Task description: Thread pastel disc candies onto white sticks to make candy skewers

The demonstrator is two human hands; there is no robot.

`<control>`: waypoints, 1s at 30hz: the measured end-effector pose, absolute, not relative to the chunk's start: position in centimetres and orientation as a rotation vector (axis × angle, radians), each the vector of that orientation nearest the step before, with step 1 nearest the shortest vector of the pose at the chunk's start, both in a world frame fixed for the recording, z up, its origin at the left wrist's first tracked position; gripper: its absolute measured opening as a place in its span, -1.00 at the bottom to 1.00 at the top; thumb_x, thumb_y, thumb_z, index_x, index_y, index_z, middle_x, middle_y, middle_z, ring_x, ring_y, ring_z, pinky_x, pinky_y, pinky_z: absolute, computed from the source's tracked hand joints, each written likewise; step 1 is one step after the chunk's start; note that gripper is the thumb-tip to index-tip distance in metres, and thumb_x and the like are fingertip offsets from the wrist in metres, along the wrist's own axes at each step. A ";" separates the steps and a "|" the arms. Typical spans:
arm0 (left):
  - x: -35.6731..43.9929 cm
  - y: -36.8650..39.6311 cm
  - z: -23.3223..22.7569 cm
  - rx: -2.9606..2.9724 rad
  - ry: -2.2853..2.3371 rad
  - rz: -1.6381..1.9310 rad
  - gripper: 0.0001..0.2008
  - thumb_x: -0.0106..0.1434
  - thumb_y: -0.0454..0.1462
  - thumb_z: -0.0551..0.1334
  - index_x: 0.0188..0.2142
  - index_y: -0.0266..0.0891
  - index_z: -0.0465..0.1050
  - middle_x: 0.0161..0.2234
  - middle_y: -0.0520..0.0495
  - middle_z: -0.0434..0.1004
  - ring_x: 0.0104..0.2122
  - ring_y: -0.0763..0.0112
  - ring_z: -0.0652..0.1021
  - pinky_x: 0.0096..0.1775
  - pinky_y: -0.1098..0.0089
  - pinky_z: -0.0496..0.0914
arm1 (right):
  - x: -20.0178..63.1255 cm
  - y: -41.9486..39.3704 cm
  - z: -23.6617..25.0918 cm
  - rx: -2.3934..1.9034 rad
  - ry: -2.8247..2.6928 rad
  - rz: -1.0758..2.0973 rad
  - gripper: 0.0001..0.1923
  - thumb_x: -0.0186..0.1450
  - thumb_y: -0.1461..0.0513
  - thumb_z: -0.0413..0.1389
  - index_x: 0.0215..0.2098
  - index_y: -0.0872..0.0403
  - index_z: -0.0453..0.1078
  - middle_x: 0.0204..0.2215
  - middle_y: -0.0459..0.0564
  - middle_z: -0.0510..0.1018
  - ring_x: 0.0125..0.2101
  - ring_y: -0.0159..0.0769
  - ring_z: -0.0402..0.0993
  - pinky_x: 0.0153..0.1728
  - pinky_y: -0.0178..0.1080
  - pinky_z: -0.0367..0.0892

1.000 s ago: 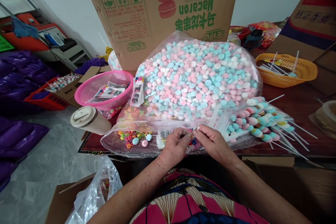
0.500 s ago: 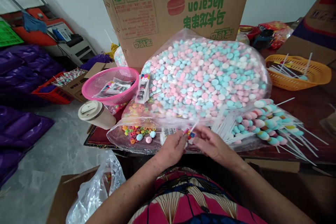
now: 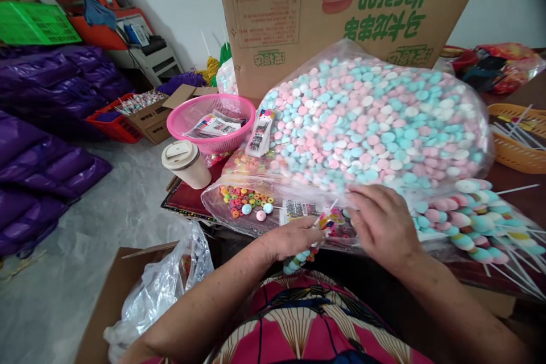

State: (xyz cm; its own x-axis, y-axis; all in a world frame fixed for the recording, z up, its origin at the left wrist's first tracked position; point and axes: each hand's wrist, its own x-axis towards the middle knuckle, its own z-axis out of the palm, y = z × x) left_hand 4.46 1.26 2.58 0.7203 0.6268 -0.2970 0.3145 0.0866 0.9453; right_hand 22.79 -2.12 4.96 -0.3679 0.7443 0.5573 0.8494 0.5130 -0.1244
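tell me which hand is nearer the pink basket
Left. The left hand lies below and right of the pink basket; the right hand is farther right, on the candy bag.

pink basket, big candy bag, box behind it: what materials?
Pink basket: looks like moulded plastic, glossy, open mesh walls. Big candy bag: thin clear plastic film, shiny and creased, candies showing through. Box: brown corrugated cardboard, matte, with printed ink; the corrugation itself isn't visible.

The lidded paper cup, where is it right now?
Head view, left side: the paper cup stands at the table's left corner, just below the pink basket, left of the loose ring candies.
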 end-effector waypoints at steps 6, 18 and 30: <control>2.6 1.1 2.4 1.493 0.655 0.098 -0.89 0.17 -0.28 0.10 -0.47 -0.23 0.32 -0.49 0.06 0.35 -0.44 0.47 0.35 -0.28 0.41 0.30 | 20.8 -3.5 3.6 -0.855 -2.770 -0.350 -0.70 0.28 0.38 -0.11 -0.11 0.25 0.38 -0.35 0.12 0.53 -0.22 -0.13 0.34 0.11 0.21 -0.08; 1.6 0.5 3.9 2.276 0.771 -0.214 -0.88 0.19 -0.31 0.12 -0.44 -0.27 0.37 -0.51 -0.02 0.42 -0.49 0.39 0.41 -0.43 0.43 0.29 | 18.9 -4.2 2.1 -1.344 -2.447 1.009 -0.78 0.25 0.31 -0.11 -0.46 0.12 0.32 -0.52 0.06 0.45 -0.42 -0.24 0.35 -0.15 -0.03 0.24; -1.2 -2.3 0.3 1.678 1.187 0.540 -0.77 0.22 -0.23 0.06 -0.45 -0.28 0.42 -0.53 -0.02 0.41 -0.53 0.45 0.45 -0.47 0.48 0.32 | 19.1 -0.2 4.3 -1.365 -2.201 1.124 -0.67 0.38 0.18 -0.20 -0.25 0.12 0.36 -0.37 0.04 0.54 -0.38 -0.28 0.44 -0.34 -0.20 0.34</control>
